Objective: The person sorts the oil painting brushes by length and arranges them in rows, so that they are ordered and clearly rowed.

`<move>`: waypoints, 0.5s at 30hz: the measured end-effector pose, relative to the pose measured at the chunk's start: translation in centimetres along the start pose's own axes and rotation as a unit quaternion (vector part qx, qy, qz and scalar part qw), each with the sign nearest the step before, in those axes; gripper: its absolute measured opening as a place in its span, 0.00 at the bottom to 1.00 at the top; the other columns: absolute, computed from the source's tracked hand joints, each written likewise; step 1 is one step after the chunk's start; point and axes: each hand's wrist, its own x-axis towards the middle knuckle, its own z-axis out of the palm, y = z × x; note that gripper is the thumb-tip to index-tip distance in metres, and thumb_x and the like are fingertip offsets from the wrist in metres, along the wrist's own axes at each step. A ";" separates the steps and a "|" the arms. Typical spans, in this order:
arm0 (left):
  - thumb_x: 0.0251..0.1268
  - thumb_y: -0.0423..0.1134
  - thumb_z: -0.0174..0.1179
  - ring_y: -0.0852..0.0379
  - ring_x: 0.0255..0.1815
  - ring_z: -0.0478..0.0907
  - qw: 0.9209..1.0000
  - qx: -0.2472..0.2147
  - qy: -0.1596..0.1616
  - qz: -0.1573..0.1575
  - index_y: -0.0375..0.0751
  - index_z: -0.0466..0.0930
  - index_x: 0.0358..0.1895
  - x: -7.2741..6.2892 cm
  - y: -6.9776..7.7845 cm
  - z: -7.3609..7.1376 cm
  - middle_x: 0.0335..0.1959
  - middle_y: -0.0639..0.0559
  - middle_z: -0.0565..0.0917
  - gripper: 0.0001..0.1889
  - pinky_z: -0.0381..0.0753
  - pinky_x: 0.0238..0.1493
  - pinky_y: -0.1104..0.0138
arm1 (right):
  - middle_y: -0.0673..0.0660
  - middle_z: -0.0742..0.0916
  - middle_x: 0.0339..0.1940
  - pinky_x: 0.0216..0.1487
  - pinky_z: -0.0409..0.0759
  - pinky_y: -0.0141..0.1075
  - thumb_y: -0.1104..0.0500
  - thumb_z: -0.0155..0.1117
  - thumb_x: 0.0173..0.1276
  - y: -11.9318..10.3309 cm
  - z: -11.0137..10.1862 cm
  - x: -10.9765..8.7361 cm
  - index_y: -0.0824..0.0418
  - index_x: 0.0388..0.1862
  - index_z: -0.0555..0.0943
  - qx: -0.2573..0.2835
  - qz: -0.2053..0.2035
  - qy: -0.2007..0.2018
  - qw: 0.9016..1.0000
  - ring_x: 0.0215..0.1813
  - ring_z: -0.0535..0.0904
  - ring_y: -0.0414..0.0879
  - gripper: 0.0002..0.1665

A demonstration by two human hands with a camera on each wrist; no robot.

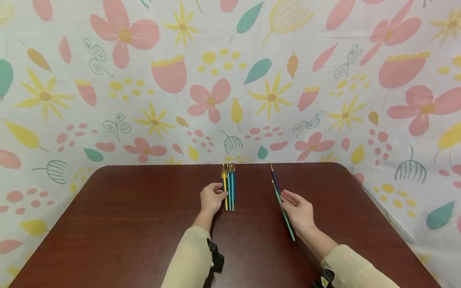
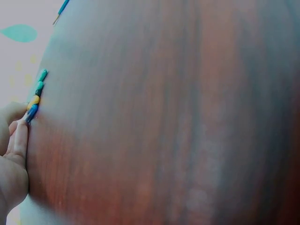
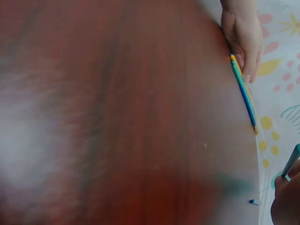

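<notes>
A row of several slim paintbrushes lies side by side near the table's far edge, bristles pointing away, with yellow, teal and blue handles. At its left end my left hand pinches a dark blue paintbrush, the thumb by the yellow one. My right hand holds a teal paintbrush between thumb and fingers, slanted, tip pointing away. Just beyond it a dark blue paintbrush lies on the table. The right wrist view shows the teal handle in the right hand, partly cut off.
The dark reddish-brown table has rounded far corners. Behind it hangs a white cloth printed with flowers and leaves. A black strap device sits on the left sleeve, and another on the right.
</notes>
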 end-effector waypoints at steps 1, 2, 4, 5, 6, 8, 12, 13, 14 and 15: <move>0.58 0.35 0.65 0.49 0.46 0.81 1.000 0.001 0.001 -0.001 0.38 0.81 0.52 0.0 0.0 -0.1 0.44 0.43 0.84 0.17 0.84 0.42 0.60 | 0.70 0.75 0.63 0.46 0.77 0.19 0.74 0.55 0.63 0.1 -0.1 -0.1 0.71 0.65 0.69 -0.002 -0.001 0.000 1.000 0.54 0.80 0.37 0.28; 0.58 0.36 0.65 0.49 0.46 0.81 1.000 0.002 0.002 -0.002 0.38 0.81 0.52 0.1 0.1 -0.1 0.44 0.43 0.84 0.17 0.84 0.42 0.60 | 0.69 0.76 0.63 0.46 0.77 0.19 0.73 0.55 0.64 0.1 -0.2 -0.1 0.70 0.65 0.69 -0.005 0.000 -0.001 1.000 0.54 0.80 0.36 0.28; 0.58 0.36 0.66 0.49 0.46 0.81 1.000 0.004 0.004 -0.005 0.38 0.81 0.52 0.1 0.1 -0.1 0.44 0.43 0.84 0.17 0.84 0.42 0.60 | 0.69 0.75 0.63 0.46 0.77 0.19 0.73 0.55 0.64 0.3 -0.4 -0.3 0.70 0.65 0.69 -0.007 0.000 -0.004 1.000 0.54 0.80 0.35 0.28; 0.58 0.36 0.66 0.49 0.46 0.81 1.000 0.004 0.005 -0.006 0.38 0.81 0.52 0.0 0.1 -0.1 0.44 0.43 0.84 0.17 0.84 0.42 0.60 | 0.69 0.75 0.63 0.46 0.77 0.19 0.73 0.55 0.64 0.4 -0.5 -0.4 0.70 0.65 0.69 -0.007 0.002 -0.005 1.000 0.53 0.80 0.33 0.29; 0.58 0.36 0.66 0.49 0.46 0.81 1.000 0.004 0.004 -0.007 0.39 0.81 0.52 0.0 0.1 -0.1 0.43 0.43 0.84 0.17 0.84 0.42 0.60 | 0.69 0.75 0.63 0.46 0.77 0.19 0.73 0.55 0.64 0.5 -0.7 -0.6 0.70 0.65 0.69 -0.009 0.004 -0.006 1.000 0.53 0.80 0.33 0.29; 0.58 0.36 0.66 0.49 0.46 0.81 1.000 0.005 0.003 -0.008 0.39 0.81 0.51 -0.1 0.0 -0.1 0.43 0.43 0.84 0.17 0.84 0.41 0.60 | 0.68 0.75 0.64 0.46 0.77 0.20 0.72 0.55 0.65 0.6 -1.0 -1.0 0.70 0.66 0.68 -0.016 0.010 -0.009 1.000 0.54 0.79 0.34 0.29; 0.58 0.36 0.66 0.49 0.46 0.81 1.000 0.003 -0.001 -0.008 0.39 0.81 0.52 -0.1 0.1 0.0 0.44 0.43 0.84 0.17 0.84 0.42 0.60 | 0.67 0.75 0.65 0.46 0.77 0.19 0.70 0.55 0.65 0.9 -1.7 -1.6 0.68 0.67 0.68 -0.034 0.020 -0.013 0.999 0.55 0.79 0.33 0.29; 0.58 0.36 0.65 0.49 0.47 0.81 1.000 0.003 -0.001 -0.006 0.38 0.81 0.52 -0.1 0.1 0.0 0.44 0.43 0.84 0.17 0.84 0.42 0.60 | 0.66 0.75 0.65 0.46 0.77 0.19 0.70 0.55 0.65 0.9 -1.8 -1.7 0.68 0.67 0.68 -0.037 0.021 -0.013 0.999 0.54 0.79 0.32 0.29; 0.58 0.36 0.66 0.49 0.47 0.81 1.000 0.002 -0.001 -0.006 0.38 0.81 0.52 0.0 0.2 -0.1 0.45 0.43 0.84 0.17 0.84 0.42 0.60 | 0.66 0.75 0.65 0.46 0.77 0.19 0.70 0.55 0.65 0.9 -1.9 -1.8 0.68 0.67 0.68 -0.040 0.020 -0.012 0.999 0.54 0.79 0.31 0.29; 0.58 0.36 0.65 0.49 0.47 0.81 1.000 0.002 -0.001 -0.004 0.38 0.81 0.52 0.0 0.2 -0.1 0.45 0.43 0.84 0.17 0.84 0.42 0.59 | 0.66 0.75 0.65 0.46 0.77 0.19 0.70 0.55 0.65 1.0 -2.0 -1.9 0.68 0.67 0.68 -0.043 0.019 -0.013 0.999 0.53 0.79 0.30 0.29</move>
